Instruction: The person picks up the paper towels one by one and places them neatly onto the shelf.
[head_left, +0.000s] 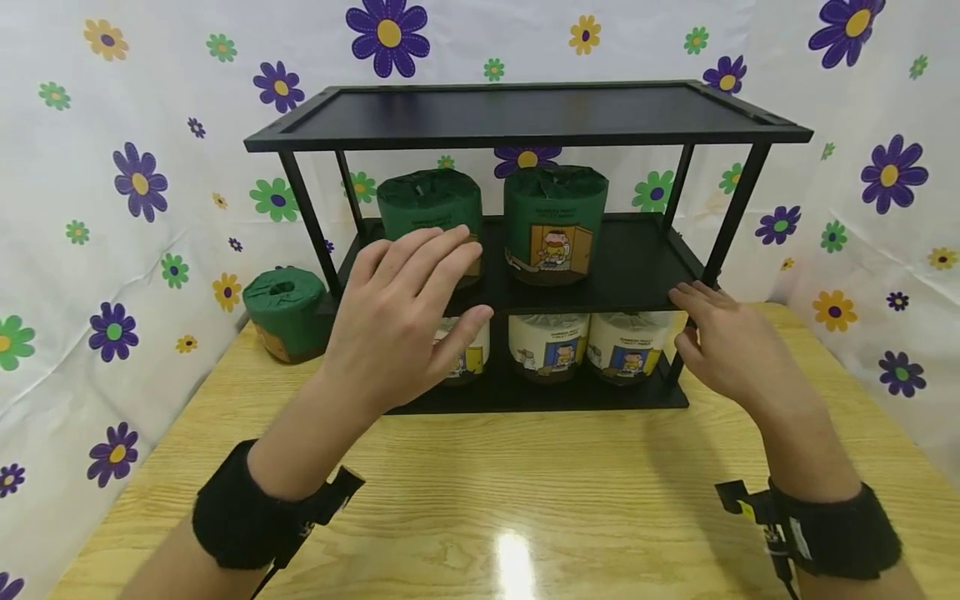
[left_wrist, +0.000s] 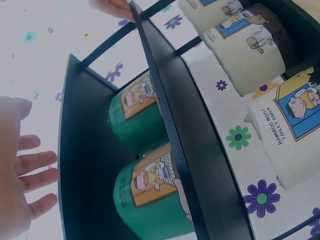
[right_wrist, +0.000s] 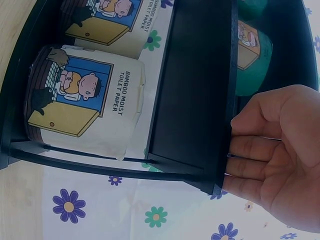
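My left hand [head_left: 408, 312] is raised before the black rack, fingers extended and thumb apart, with nothing in its grasp. It overlaps the left green toilet roll pack [head_left: 427, 200] in the head view; in the left wrist view the hand [left_wrist: 20, 170] appears beside the top board. Another green toilet roll pack [head_left: 555, 225] stands to the right on the middle shelf [head_left: 637, 258]. At that shelf's right front corner, next to the post, my right hand [head_left: 738, 350] rests its fingers on the edge. The right wrist view shows the fingertips [right_wrist: 240, 167] right at this edge.
White toilet roll packs [head_left: 547, 346] stand on the bottom shelf [head_left: 525, 402]. Left of the rack, a green pack [head_left: 285, 312] sits on the wooden table [head_left: 480, 492]. The rack's top board [head_left: 525, 112] spans above, before a flowered cloth [head_left: 480, 33].
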